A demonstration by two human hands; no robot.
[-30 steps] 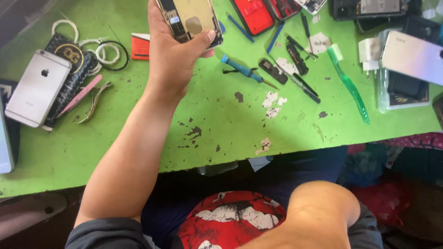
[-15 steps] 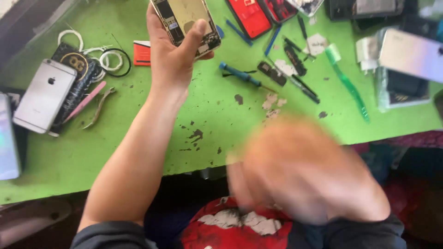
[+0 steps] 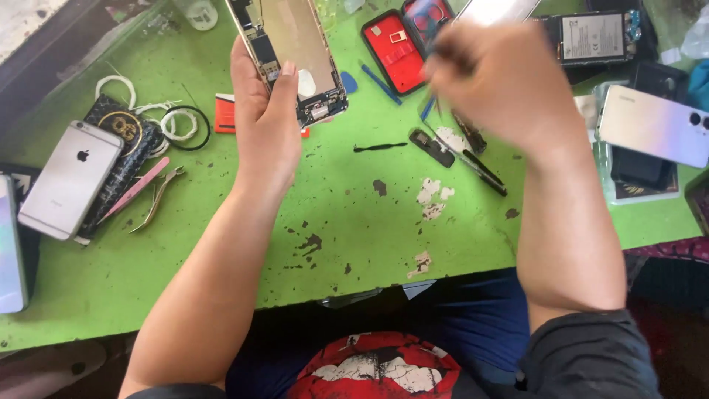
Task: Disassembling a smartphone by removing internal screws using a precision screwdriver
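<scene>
The opened phone [image 3: 289, 55] is held up over the far part of the green table [image 3: 221, 281], its bare inside facing the camera. It is best kept steady and level while a tool is picked, so no loose part slips out. The left hand [image 3: 266, 125] is clamped around its lower edge, thumb across the frame. The right hand [image 3: 502, 81] is blurred above the tools [image 3: 473, 166]; whether it is closed cannot be told.

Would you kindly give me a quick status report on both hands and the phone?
Left hand grips opened phone chassis, raised over green table. Right hand blurred above the tools; grip unclear. Black spudger lies between the hands.
</scene>
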